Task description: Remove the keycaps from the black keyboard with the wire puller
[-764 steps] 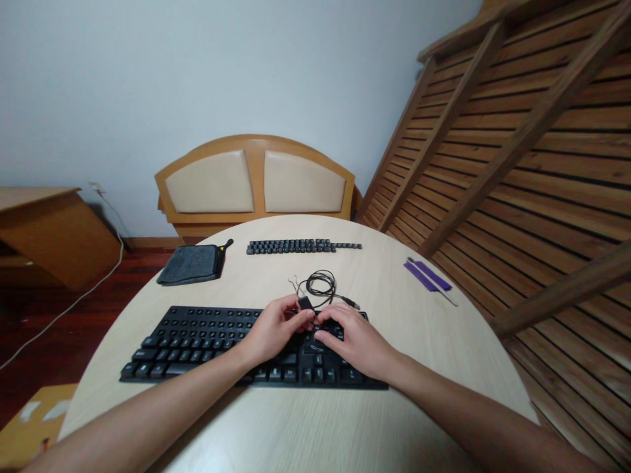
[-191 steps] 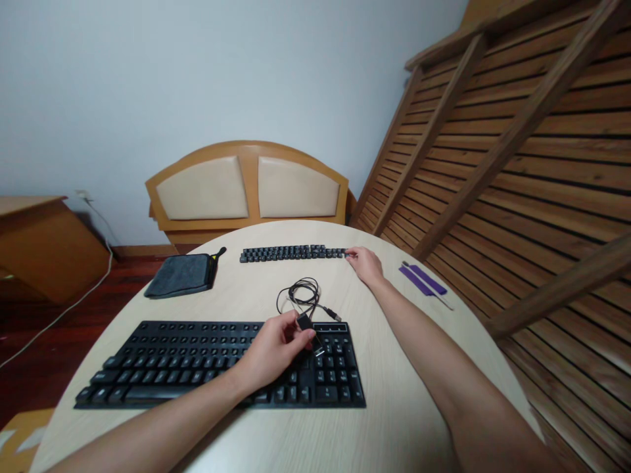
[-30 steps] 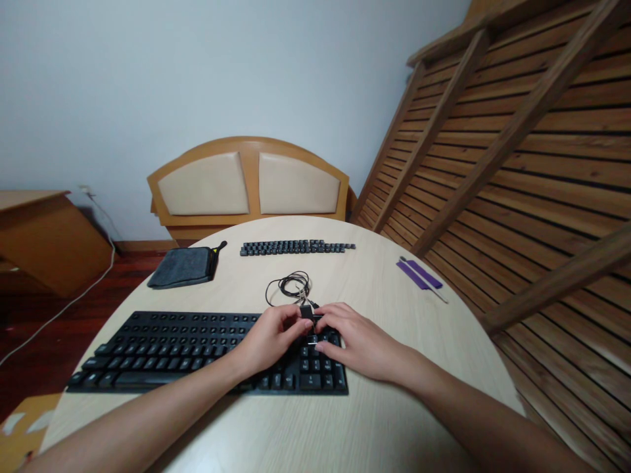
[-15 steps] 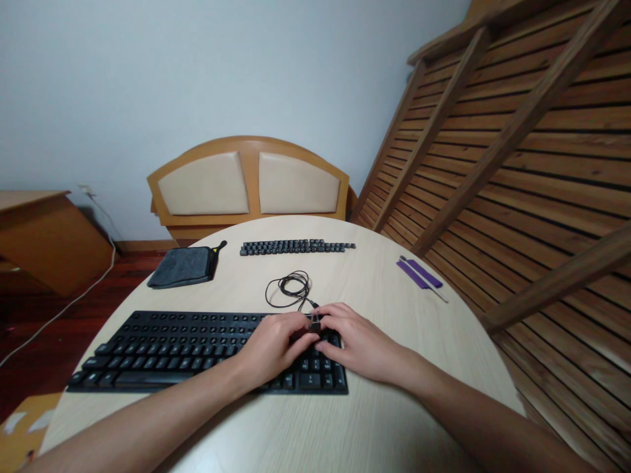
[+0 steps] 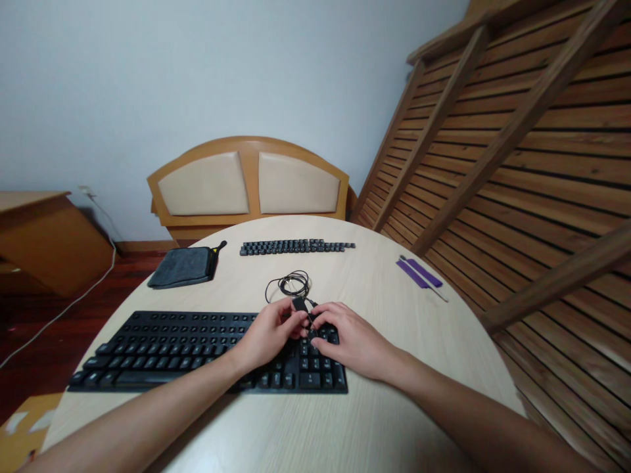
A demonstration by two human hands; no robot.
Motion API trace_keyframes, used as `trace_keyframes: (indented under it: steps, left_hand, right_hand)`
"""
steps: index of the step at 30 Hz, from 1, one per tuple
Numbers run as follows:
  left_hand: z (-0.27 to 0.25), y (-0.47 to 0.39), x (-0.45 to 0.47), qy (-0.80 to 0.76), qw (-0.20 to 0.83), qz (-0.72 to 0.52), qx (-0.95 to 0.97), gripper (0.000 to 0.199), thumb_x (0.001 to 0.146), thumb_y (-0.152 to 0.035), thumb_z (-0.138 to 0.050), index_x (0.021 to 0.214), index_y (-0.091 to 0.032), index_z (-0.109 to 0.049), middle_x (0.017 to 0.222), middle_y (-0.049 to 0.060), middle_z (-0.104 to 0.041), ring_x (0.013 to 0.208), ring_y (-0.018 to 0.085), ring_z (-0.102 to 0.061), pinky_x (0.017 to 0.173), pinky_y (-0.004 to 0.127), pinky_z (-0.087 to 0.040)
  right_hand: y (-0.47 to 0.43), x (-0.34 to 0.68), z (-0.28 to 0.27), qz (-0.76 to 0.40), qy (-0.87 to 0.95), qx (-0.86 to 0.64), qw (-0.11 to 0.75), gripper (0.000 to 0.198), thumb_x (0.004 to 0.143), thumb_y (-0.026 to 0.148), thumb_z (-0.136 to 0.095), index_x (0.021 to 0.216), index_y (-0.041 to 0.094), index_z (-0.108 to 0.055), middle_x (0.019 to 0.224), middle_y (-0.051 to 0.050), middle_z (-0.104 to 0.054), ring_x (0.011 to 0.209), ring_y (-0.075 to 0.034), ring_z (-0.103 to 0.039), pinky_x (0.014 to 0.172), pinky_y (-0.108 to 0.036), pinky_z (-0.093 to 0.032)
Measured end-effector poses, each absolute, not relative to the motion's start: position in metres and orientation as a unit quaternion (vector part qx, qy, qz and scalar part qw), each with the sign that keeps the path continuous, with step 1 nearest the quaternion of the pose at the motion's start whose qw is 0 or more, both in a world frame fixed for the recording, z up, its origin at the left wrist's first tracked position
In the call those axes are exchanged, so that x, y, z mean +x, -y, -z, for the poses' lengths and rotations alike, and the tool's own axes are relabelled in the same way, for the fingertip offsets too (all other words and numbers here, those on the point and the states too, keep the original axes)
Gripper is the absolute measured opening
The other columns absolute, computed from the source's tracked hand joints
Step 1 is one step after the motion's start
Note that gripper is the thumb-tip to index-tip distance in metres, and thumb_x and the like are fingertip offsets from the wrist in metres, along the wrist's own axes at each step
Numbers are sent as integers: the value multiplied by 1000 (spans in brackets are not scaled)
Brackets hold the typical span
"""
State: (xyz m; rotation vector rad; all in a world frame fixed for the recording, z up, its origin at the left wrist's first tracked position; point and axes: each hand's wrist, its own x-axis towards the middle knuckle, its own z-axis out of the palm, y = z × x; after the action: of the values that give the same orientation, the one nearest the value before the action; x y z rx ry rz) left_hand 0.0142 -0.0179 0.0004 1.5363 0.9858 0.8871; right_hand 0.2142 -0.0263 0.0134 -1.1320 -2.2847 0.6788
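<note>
My left hand (image 5: pixel 272 330) is closed on a keycap puller (image 5: pixel 299 303), whose black handle sticks up past the fingertips. Its thin wires slant down to a small black keycap (image 5: pixel 312 334). Curled around that keycap is my right hand (image 5: pixel 352 336), thumb and fingers close together; its exact contact is partly hidden. Both hands are over the right part of a black keyboard (image 5: pixel 162 361). The keyboard's upper rows show bare switches, while the lower rows and much of the number pad carry keycaps.
Removed keycaps (image 5: pixel 280 247) stand in rows at the table's far side. A coiled black cable (image 5: pixel 294 284) lies behind the keyboard. A grey zip pouch (image 5: pixel 181 266) is at the left, and purple-handled tools (image 5: pixel 419 272) lie at the right on the round table (image 5: pixel 394 420).
The puller has tipped from upright over the keyboard to a slant, its handle now away to the upper left. My right fingers have closed in around the keycap at its wires.
</note>
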Motion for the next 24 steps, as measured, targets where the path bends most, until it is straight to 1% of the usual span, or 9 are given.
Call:
trace_keyframes:
  steps: [4,9,12,15,19,24]
  left_hand:
    - [0,16,14,-405,519,-381,649,28,89,-42,-60,80,-16,-58,71,1,-64,68,16,-60,65,28,-47]
    - [-1,17,10,-409,491,-383,667,25,90,-40,-60,84,-15,-61,73,2,-65,71,17,-61,66,28,-48]
    - [-2,16,10,-407,485,-389,669,24,91,-39,-58,84,-15,-61,73,2,-65,70,17,-61,65,28,-48]
    - [-4,16,11,-403,490,-397,663,24,91,-38,-58,81,-16,-59,71,0,-64,67,15,-59,64,27,-47]
    - [-6,17,11,-401,489,-403,661,24,91,-37,-58,79,-16,-58,68,0,-63,64,15,-58,62,26,-45]
    - [-5,19,11,-405,482,-402,665,24,89,-37,-60,79,-15,-58,66,-1,-61,63,15,-57,62,26,-43]
  right_hand:
    - [26,213,-11,-269,824,-412,279,10,79,21,-69,89,21,-66,117,-5,-64,113,-21,-56,100,-37,-41]
    - [26,211,-10,-297,800,-427,299,15,77,18,-70,91,21,-66,98,-3,-67,99,-20,-60,91,-34,-45]
    - [27,210,-11,-334,779,-431,309,21,76,16,-69,96,22,-65,99,-2,-67,95,-18,-62,87,-32,-47]
    - [28,210,-13,-372,762,-407,339,27,77,13,-67,101,21,-60,97,0,-66,93,-15,-63,86,-29,-47]
    - [28,209,-15,-380,766,-378,354,19,80,13,-66,96,21,-59,94,2,-65,91,-14,-62,85,-27,-47]
    - [28,209,-16,-325,799,-375,340,9,86,18,-66,93,22,-63,94,1,-68,92,-15,-62,85,-29,-46]
